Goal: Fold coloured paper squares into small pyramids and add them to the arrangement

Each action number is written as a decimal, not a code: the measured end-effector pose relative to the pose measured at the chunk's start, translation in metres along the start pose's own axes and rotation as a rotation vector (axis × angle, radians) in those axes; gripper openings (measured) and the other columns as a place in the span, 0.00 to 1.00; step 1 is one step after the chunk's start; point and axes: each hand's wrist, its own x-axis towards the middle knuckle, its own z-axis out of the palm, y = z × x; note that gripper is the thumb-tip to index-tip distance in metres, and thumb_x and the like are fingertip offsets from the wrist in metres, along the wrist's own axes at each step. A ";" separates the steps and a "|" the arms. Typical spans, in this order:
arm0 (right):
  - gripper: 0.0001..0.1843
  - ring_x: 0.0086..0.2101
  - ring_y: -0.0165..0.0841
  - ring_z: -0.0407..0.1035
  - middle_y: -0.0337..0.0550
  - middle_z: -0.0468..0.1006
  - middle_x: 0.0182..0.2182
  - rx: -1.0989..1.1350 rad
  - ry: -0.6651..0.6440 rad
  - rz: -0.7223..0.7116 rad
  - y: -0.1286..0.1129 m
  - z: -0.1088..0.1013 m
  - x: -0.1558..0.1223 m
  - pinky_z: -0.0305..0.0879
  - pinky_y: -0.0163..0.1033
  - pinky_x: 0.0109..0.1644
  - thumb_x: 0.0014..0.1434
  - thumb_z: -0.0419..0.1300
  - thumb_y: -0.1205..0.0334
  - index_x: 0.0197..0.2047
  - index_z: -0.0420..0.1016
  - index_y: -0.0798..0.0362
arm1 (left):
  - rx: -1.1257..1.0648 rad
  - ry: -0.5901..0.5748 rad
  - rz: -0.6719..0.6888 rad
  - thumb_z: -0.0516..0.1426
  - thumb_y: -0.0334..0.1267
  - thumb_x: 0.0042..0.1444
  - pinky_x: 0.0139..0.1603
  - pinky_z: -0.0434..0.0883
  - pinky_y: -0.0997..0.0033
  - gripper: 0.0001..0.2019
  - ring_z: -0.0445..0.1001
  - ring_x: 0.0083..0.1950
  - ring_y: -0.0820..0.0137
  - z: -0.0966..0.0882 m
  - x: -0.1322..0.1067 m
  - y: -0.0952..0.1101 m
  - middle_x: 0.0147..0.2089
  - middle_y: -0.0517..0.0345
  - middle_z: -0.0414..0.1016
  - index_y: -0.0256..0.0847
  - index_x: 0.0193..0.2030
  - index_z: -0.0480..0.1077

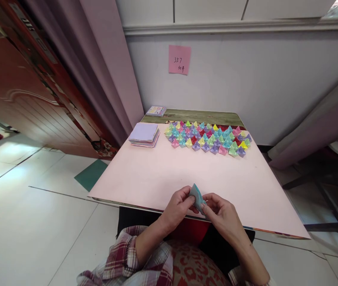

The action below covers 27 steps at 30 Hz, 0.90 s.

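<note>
A small folded piece of teal paper (197, 196) is pinched between both my hands, just above the near edge of the pale pink table (145, 174). My left hand (177, 208) grips its left side with curled fingers. From the right, my right hand (221, 212) holds it at the fingertips. Both wrists come out of plaid sleeves at the bottom of the view.
Several small folded paper shapes in many colours (207, 138) lie in rows at the table's far side. A stack of square paper sheets (144, 135) sits at the far left, a paper pack (156, 111) behind it. A pink note (179, 59) hangs on the wall.
</note>
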 end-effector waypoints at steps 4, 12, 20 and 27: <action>0.11 0.23 0.33 0.71 0.40 0.80 0.24 -0.105 0.101 0.018 -0.001 0.005 0.003 0.62 0.34 0.28 0.56 0.60 0.54 0.38 0.77 0.50 | 0.051 0.021 0.008 0.55 0.43 0.60 0.35 0.69 0.73 0.12 0.69 0.33 0.73 -0.001 0.003 -0.010 0.36 0.58 0.70 0.38 0.45 0.67; 0.14 0.20 0.32 0.67 0.37 0.76 0.19 -0.137 0.186 0.019 -0.003 -0.001 0.018 0.59 0.34 0.24 0.53 0.59 0.57 0.43 0.76 0.51 | 0.356 0.004 0.119 0.51 0.43 0.63 0.42 0.70 0.69 0.21 0.70 0.42 0.67 0.002 0.010 -0.006 0.47 0.51 0.71 0.40 0.61 0.62; 0.21 0.21 0.30 0.63 0.31 0.68 0.17 -0.028 0.197 0.041 -0.001 -0.025 0.043 0.57 0.32 0.24 0.47 0.59 0.60 0.47 0.74 0.54 | 0.595 -0.135 0.248 0.71 0.42 0.38 0.63 0.59 0.49 0.49 0.62 0.61 0.51 0.002 0.030 0.002 0.62 0.43 0.62 0.43 0.67 0.55; 0.24 0.20 0.29 0.62 0.31 0.67 0.17 0.083 0.165 0.093 -0.018 -0.036 0.060 0.57 0.32 0.23 0.51 0.60 0.57 0.51 0.73 0.55 | 0.633 -0.133 0.388 0.55 0.31 0.57 0.61 0.62 0.55 0.25 0.66 0.59 0.57 -0.001 0.048 0.011 0.59 0.42 0.68 0.41 0.62 0.62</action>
